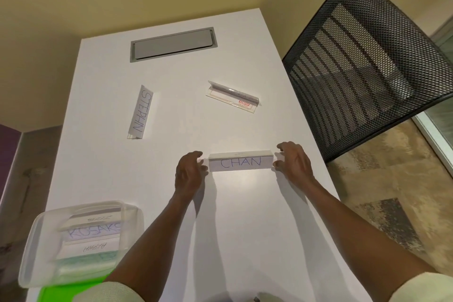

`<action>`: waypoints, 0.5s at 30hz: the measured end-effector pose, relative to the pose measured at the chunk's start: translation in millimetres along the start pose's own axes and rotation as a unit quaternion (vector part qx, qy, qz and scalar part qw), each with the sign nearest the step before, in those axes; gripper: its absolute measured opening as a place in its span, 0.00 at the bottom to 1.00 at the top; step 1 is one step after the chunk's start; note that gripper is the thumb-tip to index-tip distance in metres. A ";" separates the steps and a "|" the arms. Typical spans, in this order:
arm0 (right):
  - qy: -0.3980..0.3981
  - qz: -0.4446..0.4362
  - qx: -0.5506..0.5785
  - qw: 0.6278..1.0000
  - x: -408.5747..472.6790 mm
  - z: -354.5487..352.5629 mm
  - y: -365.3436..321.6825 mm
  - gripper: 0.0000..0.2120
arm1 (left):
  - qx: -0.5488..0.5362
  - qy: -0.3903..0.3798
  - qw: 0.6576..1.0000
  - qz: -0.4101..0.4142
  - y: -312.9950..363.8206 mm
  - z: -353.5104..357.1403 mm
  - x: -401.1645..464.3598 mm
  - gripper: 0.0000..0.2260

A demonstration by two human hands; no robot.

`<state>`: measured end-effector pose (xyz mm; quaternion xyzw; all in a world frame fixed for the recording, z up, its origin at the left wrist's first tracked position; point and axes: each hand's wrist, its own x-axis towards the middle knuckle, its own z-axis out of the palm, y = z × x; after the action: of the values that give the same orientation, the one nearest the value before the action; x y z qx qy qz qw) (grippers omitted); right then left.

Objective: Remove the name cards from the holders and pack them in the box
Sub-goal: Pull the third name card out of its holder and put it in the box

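Both hands sit at the two short ends of the same holder, so I'll take the scene from my left across. Far left, at the near corner of the white table point(245, 228), the clear plastic storage box point(36, 247) already holds several white cards, one reading KOSAKS; it rests on something bright green that I can't identify. Further back and left of centre, a clear holder with the white STEPHN card point(141, 112) lies with its long axis running away from me.

My left hand point(188, 174) is curled and partly open, fingertips just beside the left end of the clear tent-shaped holder with the white CHAN card point(240, 161); whether they touch it I cannot tell. That holder lies straight across in front of me, long axis left to right, lettering upright to me. My right hand point(294, 162) mirrors the left, thumb and fingers spread around the right end, holding nothing firmly from what I can see.

Neither hand is clearly nearer; the holder is bracketed evenly, so I judge the next move is a two-ended pinch and lift, then sliding the card out along that axis.

Beyond, right of centre, a clear holder with a red label point(234, 97) lies at a slant, and I cannot tell if it still holds a card.
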<state>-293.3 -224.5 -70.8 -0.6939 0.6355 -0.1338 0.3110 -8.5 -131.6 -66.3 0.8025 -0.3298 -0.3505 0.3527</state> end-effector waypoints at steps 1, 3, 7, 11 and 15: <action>-0.001 -0.045 -0.054 0.998 1.4 -0.8 0.3 0.20 | 0.034 -0.020 0.999 0.036 2.0 -2.4 0.3 0.11; -0.013 -0.121 -0.142 0.982 5.3 -1.5 -1.1 0.25 | 0.187 -0.055 0.971 0.136 3.5 -6.7 2.9 0.15; -0.061 -0.171 -0.211 0.961 13.0 2.1 -7.8 0.23 | 0.302 -0.096 0.909 0.269 4.9 2.1 4.1 0.24; -0.085 -0.185 -0.241 0.949 16.1 6.7 -11.3 0.21 | 0.349 -0.137 0.896 0.237 12.9 10.4 8.7 0.26; -0.089 -0.193 -0.272 0.939 15.2 8.9 -16.4 0.18 | 0.366 -0.152 0.890 0.227 16.9 12.0 10.6 0.23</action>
<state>-272.6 -236.8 -71.0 -0.8703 0.4713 0.0493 0.1343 -17.0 -152.8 -62.4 0.7147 -0.6576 -0.2331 0.0500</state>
